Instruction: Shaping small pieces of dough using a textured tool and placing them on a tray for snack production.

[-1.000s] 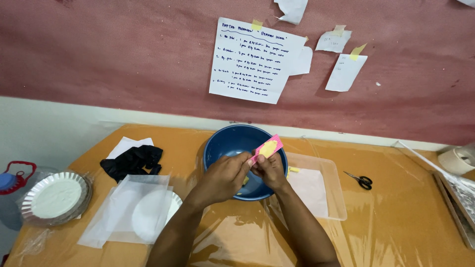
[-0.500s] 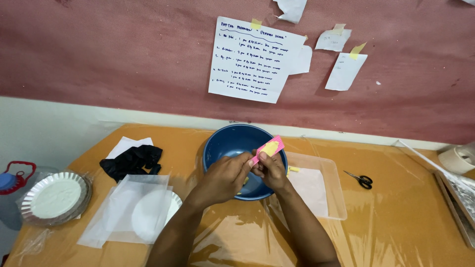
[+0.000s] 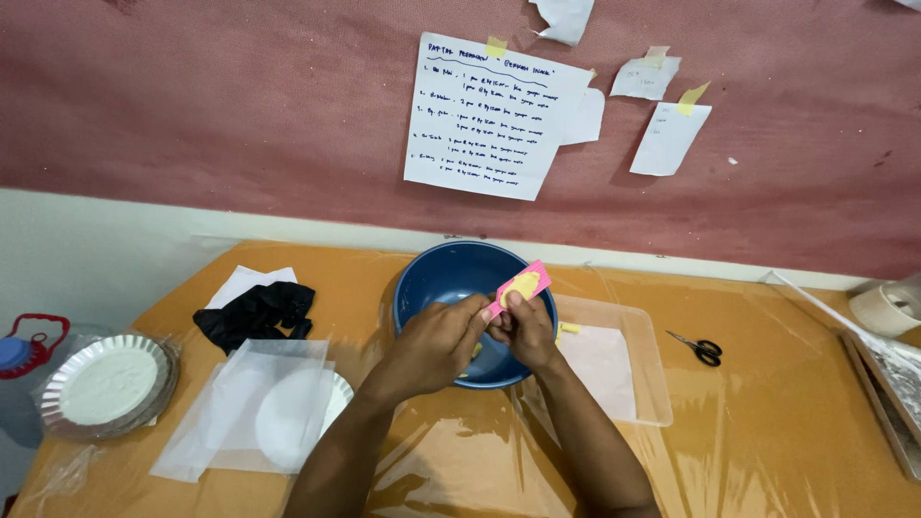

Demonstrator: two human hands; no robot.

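Pink and yellow, the small packet [image 3: 520, 286] is pinched at its lower end between the fingertips of both hands, its free end tilted up toward one o'clock; the left hand [image 3: 436, 341] curls its fingers closed around the packet's bottom edge from the eight o'clock side; the right hand [image 3: 523, 331] grips the same end from the four o'clock side, thumb pressed against the front; the two hands touch each other; both hover over the blue bowl [image 3: 441, 278], which sits on the table [image 3: 767, 432] at the centre of the view; what lies inside the bowl under the hands cannot be made out.

At three o'clock from the bowl, just beside it, lies a clear shallow tray [image 3: 652, 384] with a white sheet in it; farther out the same way rest black-handled scissors [image 3: 698, 347]; at the far three o'clock edge sits a roll of tape [image 3: 887, 307].

At nine o'clock from the bowl lies a black cloth [image 3: 257, 312] on white paper; at eight o'clock a white plate [image 3: 288, 417] sits under clear film; beyond it, well apart, a silver foil plate [image 3: 106, 384] holds white powder.

At twelve o'clock, handwritten paper notes [image 3: 484, 120] are taped to the red wall [image 3: 192, 105]; clear plastic sheeting covers the orange table.
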